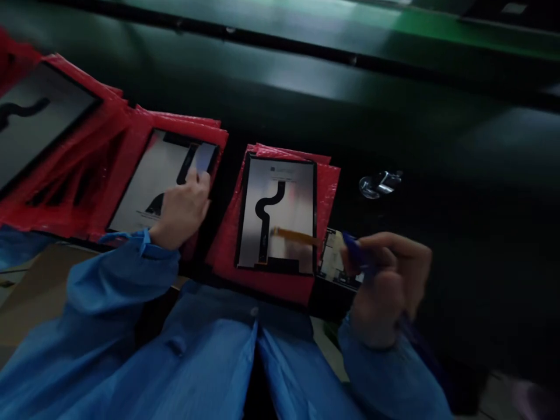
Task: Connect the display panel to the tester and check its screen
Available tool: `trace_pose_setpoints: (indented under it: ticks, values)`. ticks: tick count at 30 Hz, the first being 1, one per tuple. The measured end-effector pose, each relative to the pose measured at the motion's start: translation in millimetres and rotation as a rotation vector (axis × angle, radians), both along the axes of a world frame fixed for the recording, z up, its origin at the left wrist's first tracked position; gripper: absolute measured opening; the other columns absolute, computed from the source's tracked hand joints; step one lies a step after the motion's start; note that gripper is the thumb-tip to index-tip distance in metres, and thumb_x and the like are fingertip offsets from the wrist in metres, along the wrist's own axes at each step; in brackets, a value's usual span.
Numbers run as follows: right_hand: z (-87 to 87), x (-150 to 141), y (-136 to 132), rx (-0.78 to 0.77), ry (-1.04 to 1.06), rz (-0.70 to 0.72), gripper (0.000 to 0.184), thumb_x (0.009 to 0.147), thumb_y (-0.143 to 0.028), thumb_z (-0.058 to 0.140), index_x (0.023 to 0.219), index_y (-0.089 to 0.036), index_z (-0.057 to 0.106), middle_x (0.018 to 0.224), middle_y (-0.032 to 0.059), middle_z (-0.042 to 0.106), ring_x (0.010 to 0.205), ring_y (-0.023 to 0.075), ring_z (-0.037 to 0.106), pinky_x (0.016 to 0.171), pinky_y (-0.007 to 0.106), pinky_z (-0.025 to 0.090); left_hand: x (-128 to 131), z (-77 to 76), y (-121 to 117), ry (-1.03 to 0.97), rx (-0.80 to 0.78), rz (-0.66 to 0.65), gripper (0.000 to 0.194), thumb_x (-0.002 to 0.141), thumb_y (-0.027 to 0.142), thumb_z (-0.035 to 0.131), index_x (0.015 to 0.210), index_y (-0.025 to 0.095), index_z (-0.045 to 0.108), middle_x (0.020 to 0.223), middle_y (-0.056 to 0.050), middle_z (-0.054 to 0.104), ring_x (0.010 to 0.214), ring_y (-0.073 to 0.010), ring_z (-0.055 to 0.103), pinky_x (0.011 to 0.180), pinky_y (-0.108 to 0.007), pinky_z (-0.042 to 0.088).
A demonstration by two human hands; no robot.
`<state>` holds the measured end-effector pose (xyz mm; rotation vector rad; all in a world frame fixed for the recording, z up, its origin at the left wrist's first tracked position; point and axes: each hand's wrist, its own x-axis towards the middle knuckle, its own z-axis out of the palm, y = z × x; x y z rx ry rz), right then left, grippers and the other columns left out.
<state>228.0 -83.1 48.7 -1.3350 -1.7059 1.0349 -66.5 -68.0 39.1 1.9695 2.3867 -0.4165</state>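
My left hand [181, 210] rests on a grey display panel [153, 181] that lies on red wrapping, its fingers curled onto the panel's upper edge near a black ribbon cable. My right hand [387, 280] is closed around a blue pen-like tool [356, 252]. It hovers over a small circuit board [335, 262] joined by an orange flex strip [295, 235] to a second grey panel [280, 213], which lies on red wrapping [326, 192] between my hands. Both arms wear blue sleeves.
A third panel [35, 125] on red wrapping lies at the far left. A small shiny clear piece [380, 184] sits on the dark green table [394, 116] to the right of the middle panel. A black rail [306, 49] crosses the back. Brown cardboard [39, 291] shows below left.
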Motion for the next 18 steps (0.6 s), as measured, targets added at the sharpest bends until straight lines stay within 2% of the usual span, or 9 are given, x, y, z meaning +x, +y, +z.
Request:
trace_pose_setpoints:
  ticks: [1, 3, 6, 7, 9, 12, 14, 18]
  values:
    - [-2.9, -5, -3, 0.028, 0.059, -0.042, 0.035, 0.098, -0.058, 0.045, 0.106, -0.027, 0.057, 0.083, 0.005, 0.063, 0.067, 0.0198, 0.061, 0.058, 0.033, 0.048, -6, -3.3, 0, 0.009, 0.002, 0.035, 0.036, 0.096, 0.03, 0.048, 0.126, 0.01, 0.052, 0.128, -0.019, 0.057, 0.09, -0.0303, 0.071, 0.07, -0.034, 0.051]
    - [-10.7, -15, -6, -0.01, 0.092, 0.0, 0.027, 0.095, -0.051, 0.058, 0.087, -0.025, 0.058, 0.07, 0.0006, 0.057, 0.056, 0.015, 0.052, 0.052, 0.029, 0.041, -19, -2.5, -1, -0.005, 0.014, 0.058, 0.036, 0.099, 0.034, 0.045, 0.125, 0.011, 0.052, 0.126, -0.016, 0.057, 0.096, -0.0303, 0.07, 0.076, -0.034, 0.052]
    - [-23.9, -31, -2, -0.143, 0.077, 0.128, 0.036, 0.092, -0.048, 0.063, 0.07, -0.024, 0.049, 0.057, -0.0032, 0.047, 0.049, 0.0116, 0.041, 0.047, 0.026, 0.032, -24, 13.1, -3, -0.057, 0.032, 0.061, 0.047, 0.104, 0.045, 0.032, 0.12, 0.008, 0.055, 0.123, -0.011, 0.056, 0.105, -0.0324, 0.067, 0.085, -0.037, 0.051]
    - [-28.5, -36, 0, -0.168, 0.088, 0.144, 0.038, 0.092, -0.048, 0.063, 0.068, -0.024, 0.046, 0.056, -0.0036, 0.046, 0.049, 0.0113, 0.04, 0.047, 0.026, 0.031, -20, 19.9, -3, -0.069, 0.053, 0.069, 0.05, 0.104, 0.048, 0.031, 0.12, 0.008, 0.056, 0.122, -0.011, 0.056, 0.106, -0.0327, 0.067, 0.086, -0.039, 0.051]
    - [-38.2, -45, 4, -0.184, 0.109, 0.172, 0.038, 0.091, -0.045, 0.063, 0.067, -0.023, 0.044, 0.056, -0.0039, 0.046, 0.05, 0.011, 0.042, 0.049, 0.025, 0.033, -3, 32.0, 1, -0.096, 0.112, 0.065, 0.045, 0.102, 0.049, 0.039, 0.119, 0.012, 0.058, 0.124, -0.012, 0.059, 0.105, -0.0315, 0.067, 0.086, -0.039, 0.052]
    - [-52.5, -55, 7, -0.09, 0.106, 0.183, 0.038, 0.091, -0.033, 0.06, 0.062, -0.023, 0.037, 0.054, -0.006, 0.039, 0.05, 0.0091, 0.037, 0.05, 0.023, 0.032, 35, 38.0, 17, -0.2, 0.156, -0.062, 0.031, 0.099, 0.038, 0.049, 0.121, 0.017, 0.06, 0.129, -0.014, 0.061, 0.102, -0.029, 0.067, 0.084, -0.037, 0.051]
    - [-59.9, -58, 6, 0.0, 0.083, 0.169, 0.04, 0.091, -0.026, 0.056, 0.06, -0.022, 0.031, 0.054, -0.0071, 0.031, 0.049, 0.0078, 0.031, 0.049, 0.022, 0.028, 56, 29.6, 33, -0.282, 0.137, -0.149, 0.029, 0.099, 0.031, 0.05, 0.121, 0.015, 0.061, 0.131, -0.014, 0.061, 0.099, -0.0285, 0.068, 0.081, -0.037, 0.051]
    - [-65.8, -58, 2, 0.067, 0.028, 0.14, 0.038, 0.089, -0.021, 0.054, 0.061, -0.022, 0.029, 0.053, -0.008, 0.027, 0.046, 0.0068, 0.027, 0.045, 0.021, 0.024, 68, -7.0, 61, -0.434, 0.192, -0.173, 0.029, 0.098, 0.025, 0.049, 0.124, 0.016, 0.059, 0.132, -0.014, 0.059, 0.096, -0.025, 0.069, 0.077, -0.034, 0.051]
